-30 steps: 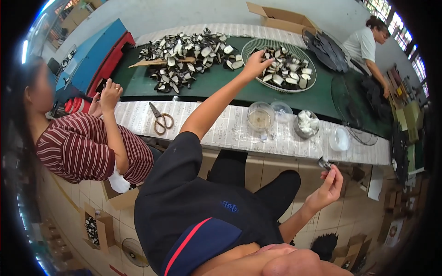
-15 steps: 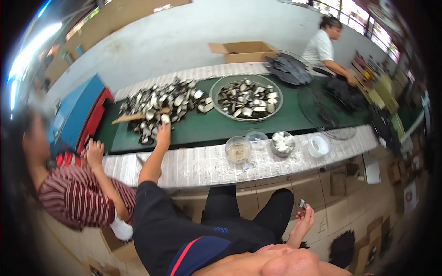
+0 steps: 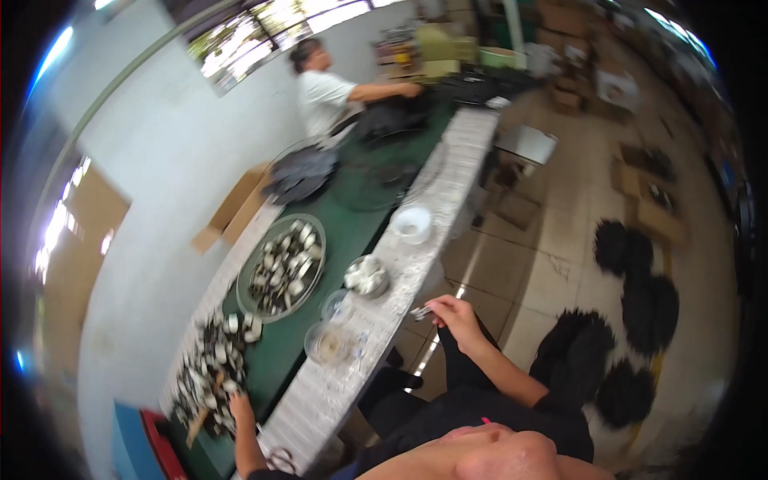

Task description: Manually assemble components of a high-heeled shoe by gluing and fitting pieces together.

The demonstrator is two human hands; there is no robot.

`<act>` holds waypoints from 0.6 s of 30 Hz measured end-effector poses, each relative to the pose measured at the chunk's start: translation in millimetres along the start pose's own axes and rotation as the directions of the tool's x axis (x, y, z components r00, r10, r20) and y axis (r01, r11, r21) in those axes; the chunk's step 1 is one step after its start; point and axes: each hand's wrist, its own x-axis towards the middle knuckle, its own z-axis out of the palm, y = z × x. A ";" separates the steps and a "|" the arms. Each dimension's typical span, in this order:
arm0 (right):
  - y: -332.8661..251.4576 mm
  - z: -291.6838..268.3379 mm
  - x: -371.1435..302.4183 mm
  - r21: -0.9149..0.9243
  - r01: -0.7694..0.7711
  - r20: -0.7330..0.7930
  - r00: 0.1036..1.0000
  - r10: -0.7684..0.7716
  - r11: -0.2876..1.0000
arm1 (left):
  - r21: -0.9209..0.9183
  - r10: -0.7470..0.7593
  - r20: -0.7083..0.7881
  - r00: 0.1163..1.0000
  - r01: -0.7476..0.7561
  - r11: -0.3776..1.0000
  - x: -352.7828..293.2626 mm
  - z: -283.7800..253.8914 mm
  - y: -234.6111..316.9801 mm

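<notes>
My left hand (image 3: 241, 406) reaches to the near edge of a heap of black-and-white pieces (image 3: 210, 364) at the lower left; its fingers are too smeared to show whether they hold one. Just off the table's near edge is my right hand (image 3: 454, 317). Its fingertips are closed on a small silvery piece (image 3: 421, 312), whose kind I cannot make out. A round clear tray (image 3: 322, 270) on the green surface holds more black-and-white pieces. Along the pale table strip (image 3: 320, 398) stand a clear tub (image 3: 314, 346), a bowl of white pieces (image 3: 366, 276) and a white bowl (image 3: 412, 226).
Scissors (image 3: 280, 458) lie near my left forearm. A blue-and-red box (image 3: 164, 448) stands at the lower left. Across the table, a co-worker (image 3: 326, 96) in a white top handles dark material. Black bundles (image 3: 572, 356) and open cartons (image 3: 652, 212) lie on the floor at right.
The view has swung right, bringing more of the floor in. My right hand has risen from beside my legs toward the table edge with the small silvery piece. My left hand stays by the heap.
</notes>
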 end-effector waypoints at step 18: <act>27.4 -35.8 1.8 0.479 -0.383 0.049 0.910 0.412 0.790 | -0.961 -0.557 0.231 0.798 0.099 -0.258 54.1 -31.0 33.5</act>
